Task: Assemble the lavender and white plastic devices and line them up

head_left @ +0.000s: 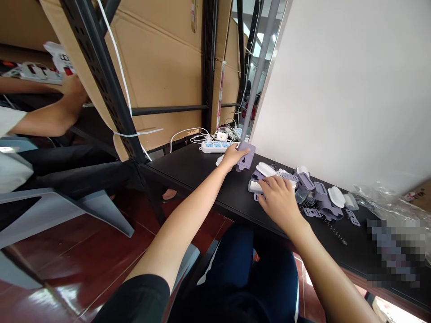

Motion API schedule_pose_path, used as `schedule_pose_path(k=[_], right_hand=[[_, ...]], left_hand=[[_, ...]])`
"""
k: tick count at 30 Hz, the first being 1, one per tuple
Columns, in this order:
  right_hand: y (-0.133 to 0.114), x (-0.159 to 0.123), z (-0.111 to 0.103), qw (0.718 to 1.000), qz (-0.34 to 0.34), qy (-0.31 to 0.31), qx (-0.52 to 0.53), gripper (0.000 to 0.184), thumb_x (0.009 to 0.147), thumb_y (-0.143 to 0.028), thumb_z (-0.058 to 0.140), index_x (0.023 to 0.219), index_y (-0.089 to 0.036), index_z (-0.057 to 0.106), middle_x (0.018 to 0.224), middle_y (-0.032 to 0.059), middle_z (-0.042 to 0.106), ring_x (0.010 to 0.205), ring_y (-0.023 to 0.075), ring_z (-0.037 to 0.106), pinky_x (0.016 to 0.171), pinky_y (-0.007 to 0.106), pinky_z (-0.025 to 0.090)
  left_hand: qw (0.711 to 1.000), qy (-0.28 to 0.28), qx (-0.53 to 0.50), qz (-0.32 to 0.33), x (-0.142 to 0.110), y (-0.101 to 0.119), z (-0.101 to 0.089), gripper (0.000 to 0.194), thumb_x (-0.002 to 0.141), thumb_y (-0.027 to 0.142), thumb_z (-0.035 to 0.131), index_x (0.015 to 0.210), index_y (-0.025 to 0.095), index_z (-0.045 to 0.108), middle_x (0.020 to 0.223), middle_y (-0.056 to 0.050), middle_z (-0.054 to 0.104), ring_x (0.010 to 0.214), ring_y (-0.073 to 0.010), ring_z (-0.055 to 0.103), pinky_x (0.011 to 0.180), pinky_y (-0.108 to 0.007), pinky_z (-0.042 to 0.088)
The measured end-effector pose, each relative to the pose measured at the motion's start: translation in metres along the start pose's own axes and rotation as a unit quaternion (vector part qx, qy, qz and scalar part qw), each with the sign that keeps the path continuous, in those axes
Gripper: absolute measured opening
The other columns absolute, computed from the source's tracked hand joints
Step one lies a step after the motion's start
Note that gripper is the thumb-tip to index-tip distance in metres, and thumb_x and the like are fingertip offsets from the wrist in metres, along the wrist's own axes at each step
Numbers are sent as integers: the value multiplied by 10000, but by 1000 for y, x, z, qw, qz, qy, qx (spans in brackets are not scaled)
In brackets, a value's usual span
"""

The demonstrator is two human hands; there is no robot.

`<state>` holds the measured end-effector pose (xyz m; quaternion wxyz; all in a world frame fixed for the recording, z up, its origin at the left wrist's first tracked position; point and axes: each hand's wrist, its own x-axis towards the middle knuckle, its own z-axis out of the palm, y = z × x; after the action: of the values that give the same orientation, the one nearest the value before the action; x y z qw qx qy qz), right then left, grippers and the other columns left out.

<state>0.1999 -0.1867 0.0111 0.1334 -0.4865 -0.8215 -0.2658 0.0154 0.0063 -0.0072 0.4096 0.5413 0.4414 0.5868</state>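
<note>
- Toward the near right of the bench (188, 172), small thin bits (344, 242) lie in a slanting row, too small to identify; they would probably roll or scatter, so fingertips suit them best.
- Just beyond, a flat lavender piece (312, 212) with cut-outs looks thin and light, perhaps apt to flex; its rim offers the safest hold.
- Farther left, the person's right hand (279, 193) is bent over a white piece (255, 186), fingers curled and touching it; whether they grip it or only rest there cannot be told. Its surface looks smooth, likely light and a little slippery, better taken by both long sides.
- Behind that hand, a white oblong cover (266, 169) seems to be stiff, hollow plastic, easily lifted by its edges.
- Farther left, the left hand (233, 157) grips a lavender holder (246, 159) at its left edge, thumb across the face. The part looks rigid and light, and its flat sides should give a sure pinch.
- Above the holder rises a long grey pole (259, 74); whether the two are joined is unclear. If so, its length could make the holder tip, and a second grip on the pole would steady it.
</note>
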Motion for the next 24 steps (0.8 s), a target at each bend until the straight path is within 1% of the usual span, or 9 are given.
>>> schedule_pose_path(k=[3, 7, 11, 14, 16, 19, 21, 23, 24], right_hand=[[-14, 28, 12, 999, -4, -48, -25, 193, 941, -161, 530, 1007, -163, 711, 1077, 166, 691, 1099, 337, 548, 1014, 488, 332], [-14, 44, 26, 998, -16, -65, -11, 213, 952, -135, 482, 982, -156, 693, 1007, 168, 694, 1014, 324, 567, 950, 466, 341], [-9, 44, 33, 998, 8, -50, 23, 214, 1007, -196, 438, 1010, -163, 649, 994, 142, 712, 956, 288, 609, 944, 432, 327], [-7, 45, 38, 993, 56, -27, 100, 185, 1030, -249, 430, 1015, -187, 603, 1004, 103, 725, 951, 264, 638, 937, 401, 335], [-6, 47, 41, 982, 89, -10, 167, 151, 1031, -264, 438, 1010, -205, 575, 1009, 82, 732, 972, 256, 654, 948, 391, 348], [-5, 50, 42, 952, 126, 38, 277, 119, 1024, -291, 460, 992, -222, 551, 1100, 97, 733, 1069, 266, 660, 985, 404, 381], [-4, 52, 41, 915, 151, 85, 364, 132, 1015, -344, 485, 985, -232, 546, 1230, 125, 705, 1174, 279, 636, 1010, 418, 414], [-2, 51, 37, 854, 191, 140, 464, 192, 997, -427, 516, 987, -237, 543, 1310, 131, 671, 1199, 268, 628, 1010, 419, 457], [1, 50, 35, 810, 220, 170, 517, 231, 981, -468, 538, 986, -237, 542, 1298, 123, 671, 1166, 254, 641, 991, 410, 487]], left_hand=[[991, 5, -131, -16, 2, 1, -1, 404, 722, 435, 835, 974, 142, 719, 923, -90, 749, 797, -211, 690, 708, -306, 533], [968, 12, -249, -39, 6, 1, -1, 431, 670, 403, 890, 974, 159, 709, 871, -52, 744, 740, -169, 686, 712, -292, 551], [947, 25, -315, -58, 10, 0, 1, 399, 726, 383, 862, 1006, 169, 675, 851, -30, 732, 703, -150, 691, 714, -297, 568], [932, 57, -355, -50, 13, -1, 1, 353, 768, 370, 835, 1004, 174, 661, 824, -19, 732, 704, -137, 693, 699, -262, 566], [923, 67, -376, -42, 15, -1, 0, 321, 799, 375, 809, 998, 171, 661, 808, -22, 737, 708, -138, 696, 686, -246, 559], [913, 64, -400, -39, 17, -2, -2, 274, 849, 362, 758, 1009, 161, 665, 815, -25, 745, 708, -140, 700, 681, -250, 559], [910, 58, -409, -44, 18, -2, -3, 256, 874, 346, 731, 1034, 159, 664, 822, -20, 748, 697, -131, 699, 678, -247, 562], [908, 56, -412, -55, 18, -2, -3, 261, 885, 342, 722, 1066, 165, 657, 823, -12, 749, 688, -120, 698, 681, -236, 567], [907, 56, -412, -61, 18, -3, -3, 265, 888, 343, 722, 1075, 169, 653, 827, -12, 750, 690, -118, 701, 690, -234, 571]])
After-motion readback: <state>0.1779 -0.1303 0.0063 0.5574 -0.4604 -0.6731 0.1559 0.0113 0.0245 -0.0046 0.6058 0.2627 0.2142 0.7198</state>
